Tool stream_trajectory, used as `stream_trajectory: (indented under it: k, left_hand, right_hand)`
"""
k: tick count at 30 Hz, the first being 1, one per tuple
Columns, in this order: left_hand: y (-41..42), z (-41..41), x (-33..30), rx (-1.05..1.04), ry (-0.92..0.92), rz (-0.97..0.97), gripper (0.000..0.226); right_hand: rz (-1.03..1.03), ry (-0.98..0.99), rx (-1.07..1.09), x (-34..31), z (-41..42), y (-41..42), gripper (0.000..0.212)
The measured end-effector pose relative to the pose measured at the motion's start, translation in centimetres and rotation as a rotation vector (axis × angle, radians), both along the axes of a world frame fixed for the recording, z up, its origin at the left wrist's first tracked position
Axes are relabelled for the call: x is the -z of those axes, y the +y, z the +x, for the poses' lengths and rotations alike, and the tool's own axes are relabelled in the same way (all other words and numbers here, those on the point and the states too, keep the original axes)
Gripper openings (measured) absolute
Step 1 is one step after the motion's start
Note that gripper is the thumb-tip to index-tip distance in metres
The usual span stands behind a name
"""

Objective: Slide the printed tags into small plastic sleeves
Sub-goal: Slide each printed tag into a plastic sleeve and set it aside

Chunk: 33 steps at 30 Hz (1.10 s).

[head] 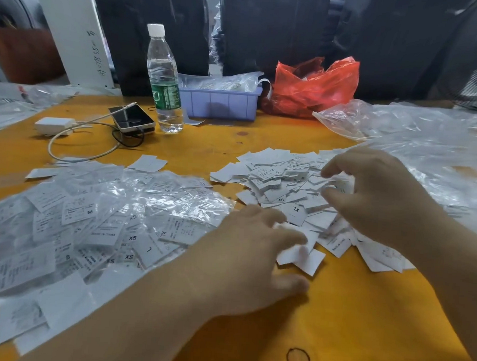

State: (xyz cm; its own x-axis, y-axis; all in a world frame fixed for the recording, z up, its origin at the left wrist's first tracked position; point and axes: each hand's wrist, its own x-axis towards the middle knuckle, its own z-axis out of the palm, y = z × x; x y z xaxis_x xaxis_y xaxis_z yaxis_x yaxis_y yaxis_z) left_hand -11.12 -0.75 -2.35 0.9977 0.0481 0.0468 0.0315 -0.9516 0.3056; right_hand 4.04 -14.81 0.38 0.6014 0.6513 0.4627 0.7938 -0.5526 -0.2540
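A person's two hands work over a yellow-orange wooden table (205,150), its far edge against dark hanging material with a white board (73,30) leaning at the back left. A heap of loose printed tags (282,183), too many to count, lies at centre right; a second spread of tags already in small clear sleeves (104,214) covers the near left of the table, with size marks such as XS, M, L and S showing through the plastic. The left hand (249,259) reaches to the near edge of the loose heap, fingers loosely curled, its fingertips at a few white tags, though blur hides whether it grips any. The right hand (376,194) hovers over the heap with fingers bent clawlike and thumb apart; whether it holds a tag cannot be told. Crumpled clear plastic (429,141) lies along the right side. At the back stand one water bottle (164,78), one lilac plastic bin (220,101) and one red plastic bag (315,87). One phone (132,116) lies just left of the bottle, near one white charger (55,124) with its cable (74,153).
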Motion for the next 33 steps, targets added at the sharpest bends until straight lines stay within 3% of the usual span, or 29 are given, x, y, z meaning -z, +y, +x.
stream_trajectory:
  k: [4,7,11,16,20,23,33]
  left_hand:
    - [0.0,0.3,0.3,0.027,-0.045,0.063,0.053]
    - [-0.2,0.4,0.2,0.003,-0.135,0.074,0.046]
    - [-0.5,0.3,0.1,-0.008,-0.215,0.031,0.023]
    - [0.1,0.2,0.0,-0.077,-0.320,-0.052,0.015]
    - [0.1,0.2,-0.1,-0.070,-0.412,-0.202,0.011]
    - [0.0,0.3,-0.1,-0.081,-0.467,-0.316,0.013]
    - [0.4,0.3,-0.1,-0.119,-0.469,-0.455,0.016]
  right_hand:
    - [0.022,-0.013,0.194,-0.7,0.9,-0.6,0.024]
    - [-0.060,0.165,0.352,-0.9,2.0,-0.9,0.015]
    - [-0.190,0.337,0.337,-0.3,2.2,-0.4,0.021]
    - [-0.105,0.285,0.447,-0.2,3.5,-0.9,0.024]
    - [-0.165,0.263,0.493,0.0,4.2,-1.6,0.012]
    - [-0.250,0.300,0.498,0.3,4.1,-1.7,0.015]
    - [-0.233,0.241,0.529,0.2,4.2,-1.8,0.011]
